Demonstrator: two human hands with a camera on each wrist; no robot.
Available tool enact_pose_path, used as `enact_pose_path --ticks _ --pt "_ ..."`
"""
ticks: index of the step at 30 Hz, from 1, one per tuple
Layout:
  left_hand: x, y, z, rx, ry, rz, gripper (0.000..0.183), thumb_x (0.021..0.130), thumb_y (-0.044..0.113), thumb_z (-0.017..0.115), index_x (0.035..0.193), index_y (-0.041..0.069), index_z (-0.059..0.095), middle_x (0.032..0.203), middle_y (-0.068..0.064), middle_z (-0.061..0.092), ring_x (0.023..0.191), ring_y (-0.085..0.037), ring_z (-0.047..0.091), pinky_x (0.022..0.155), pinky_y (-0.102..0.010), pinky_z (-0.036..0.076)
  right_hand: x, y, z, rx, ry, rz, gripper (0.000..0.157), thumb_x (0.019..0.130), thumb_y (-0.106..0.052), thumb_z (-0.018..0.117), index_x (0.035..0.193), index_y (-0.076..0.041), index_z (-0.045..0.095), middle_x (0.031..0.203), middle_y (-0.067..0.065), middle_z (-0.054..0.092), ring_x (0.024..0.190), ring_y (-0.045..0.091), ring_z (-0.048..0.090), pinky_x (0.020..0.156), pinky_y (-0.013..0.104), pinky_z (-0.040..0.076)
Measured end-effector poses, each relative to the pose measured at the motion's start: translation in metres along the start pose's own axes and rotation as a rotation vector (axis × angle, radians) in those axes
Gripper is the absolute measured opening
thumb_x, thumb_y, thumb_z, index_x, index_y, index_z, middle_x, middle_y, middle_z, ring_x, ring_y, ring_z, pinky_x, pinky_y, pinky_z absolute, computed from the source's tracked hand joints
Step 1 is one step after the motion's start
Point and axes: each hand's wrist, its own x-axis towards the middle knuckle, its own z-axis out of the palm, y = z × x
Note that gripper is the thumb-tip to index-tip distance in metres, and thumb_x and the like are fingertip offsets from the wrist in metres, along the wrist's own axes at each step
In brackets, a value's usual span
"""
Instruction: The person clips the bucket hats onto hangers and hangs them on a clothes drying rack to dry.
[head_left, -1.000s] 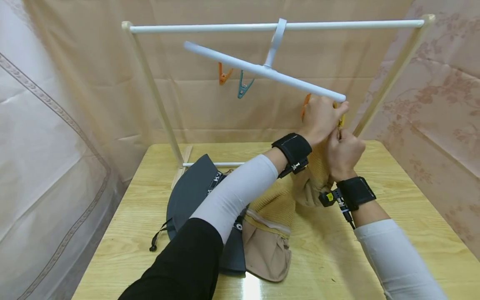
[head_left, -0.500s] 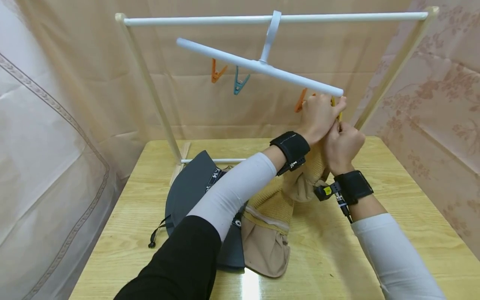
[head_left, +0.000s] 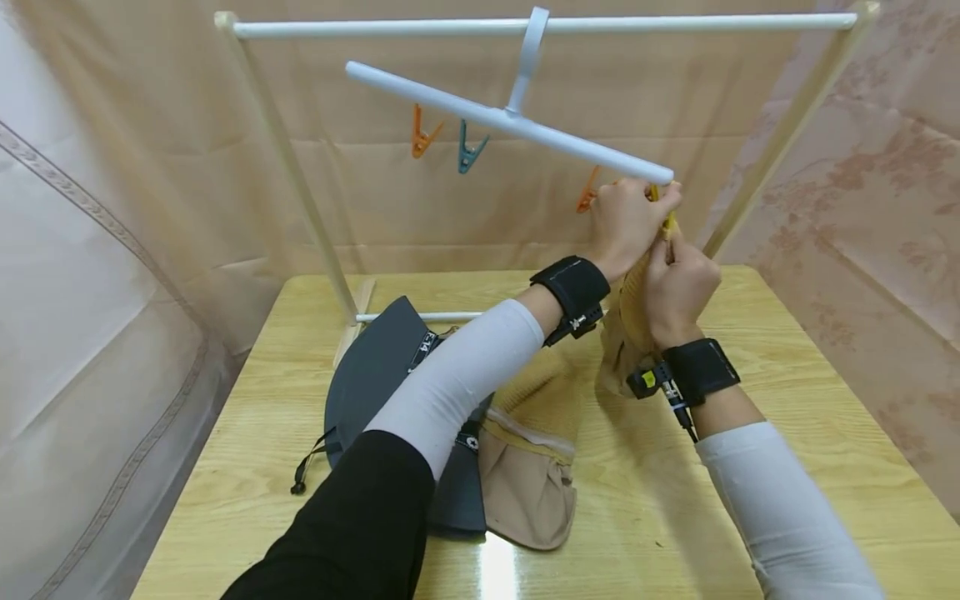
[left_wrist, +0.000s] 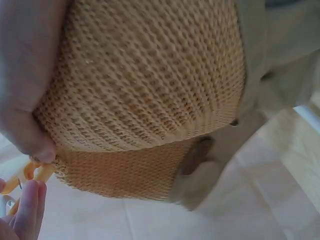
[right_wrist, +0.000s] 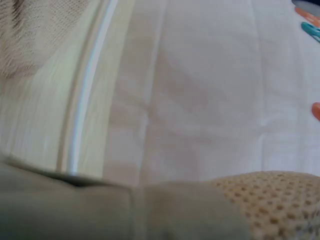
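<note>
In the head view, my left hand is at the low right end of the white hanger. Its fingers pinch a yellow clip there, as the left wrist view shows. Just below, my right hand grips a tan knit-and-cloth piece by its upper edge, the knit corner meeting the clip. Whether the clip bites the knit cannot be made out. A second tan knit-and-cloth piece lies on the table beneath my left forearm. In the right wrist view, the held piece fills the bottom and hides the fingers.
The hanger tilts from the rack's top bar. Below it hang orange and teal clips, and another orange clip beside my left hand. A dark grey brimmed hat lies on the wooden table.
The held piece has drawn right, and a gap now shows between it and the piece on the table. The yellow clip shows more between my hands. The whole head view has shifted slightly.
</note>
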Motion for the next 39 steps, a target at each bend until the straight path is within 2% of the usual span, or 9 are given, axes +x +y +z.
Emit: enact_pose_path --ticks 5,11,16,22,25,27,32,34,39 --pt "0.0 0.001 -0.004 -0.023 -0.005 0.004 0.045 0.096 0.042 0.058 0.061 0.016 0.046 0.056 0.006 0.038 0.048 -0.006 0.036 0.048 -0.016 0.025 0.006 -0.005 -0.004 0.052 -0.013 0.112 0.027 0.096 -0.01 0.055 0.088 0.01 0.072 0.075 0.026 0.068 0.058 0.033 0.051 0.06 0.027 0.03" --pt "-0.003 0.004 -0.006 -0.039 -0.048 -0.036 0.044 0.094 0.049 0.058 0.067 0.017 0.047 0.058 0.006 0.042 0.049 -0.006 0.04 0.048 -0.017 0.027 0.009 -0.007 -0.007 0.06 -0.052 0.184 0.024 0.094 -0.007 0.056 0.097 0.011 0.072 0.088 0.027 0.072 0.064 0.032 0.056 0.064 0.026 0.033" --pt "-0.003 0.005 -0.003 -0.069 -0.041 -0.039 0.041 0.094 0.047 0.059 0.069 0.016 0.047 0.06 0.006 0.042 0.052 -0.006 0.042 0.051 -0.017 0.03 0.01 -0.007 -0.009 0.031 -0.098 0.183 0.027 0.097 -0.011 0.053 0.104 0.008 0.071 0.09 0.027 0.071 0.066 0.034 0.057 0.064 0.031 0.034" --pt "-0.003 0.0 0.0 0.006 -0.034 -0.009 0.035 0.093 0.044 0.059 0.075 0.016 0.049 0.063 0.006 0.043 0.054 -0.007 0.044 0.053 -0.018 0.031 0.009 -0.008 -0.013 -0.019 -0.201 0.125 0.029 0.099 -0.011 0.052 0.106 0.011 0.069 0.086 0.029 0.069 0.062 0.04 0.055 0.061 0.039 0.036" --pt "-0.003 -0.005 0.001 0.085 -0.017 0.046 0.032 0.094 0.043 0.059 0.078 0.016 0.051 0.065 0.006 0.043 0.054 -0.008 0.044 0.052 -0.018 0.031 0.01 -0.008 -0.016 -0.044 -0.273 0.095 0.026 0.097 -0.006 0.052 0.103 0.013 0.069 0.078 0.029 0.067 0.055 0.035 0.05 0.055 0.036 0.032" --pt "-0.002 -0.009 0.001 0.157 0.004 0.093 0.033 0.094 0.043 0.058 0.076 0.016 0.051 0.064 0.006 0.041 0.052 -0.007 0.042 0.05 -0.018 0.03 0.011 -0.007 -0.018 -0.064 -0.323 0.082 0.024 0.095 -0.003 0.051 0.093 0.014 0.069 0.069 0.028 0.063 0.052 0.033 0.047 0.053 0.036 0.03" --pt "0.002 -0.017 0.0 0.327 0.03 0.215 0.041 0.096 0.04 0.055 0.066 0.017 0.04 0.058 0.007 0.029 0.047 -0.005 0.028 0.047 -0.016 0.02 0.014 -0.006 -0.023 -0.112 -0.392 0.099 0.028 0.094 -0.003 0.053 0.078 0.017 0.065 0.062 0.027 0.057 0.058 0.042 0.053 0.059 0.049 0.039" --pt "0.004 -0.019 -0.001 0.358 0.019 0.231 0.044 0.098 0.039 0.053 0.063 0.018 0.036 0.057 0.007 0.027 0.047 -0.004 0.025 0.047 -0.016 0.018 0.015 -0.007 -0.022 -0.118 -0.396 0.112 0.03 0.094 -0.004 0.053 0.073 0.016 0.063 0.059 0.024 0.054 0.058 0.043 0.053 0.06 0.049 0.038" --pt "0.007 -0.023 -0.005 0.34 -0.014 0.199 0.042 0.1 0.034 0.052 0.064 0.017 0.038 0.057 0.007 0.03 0.05 -0.005 0.032 0.047 -0.016 0.021 0.012 -0.012 -0.013 -0.08 -0.39 0.127 0.035 0.093 -0.005 0.051 0.06 0.005 0.048 0.054 0.009 0.036 0.054 0.031 0.038 0.057 0.037 0.028"
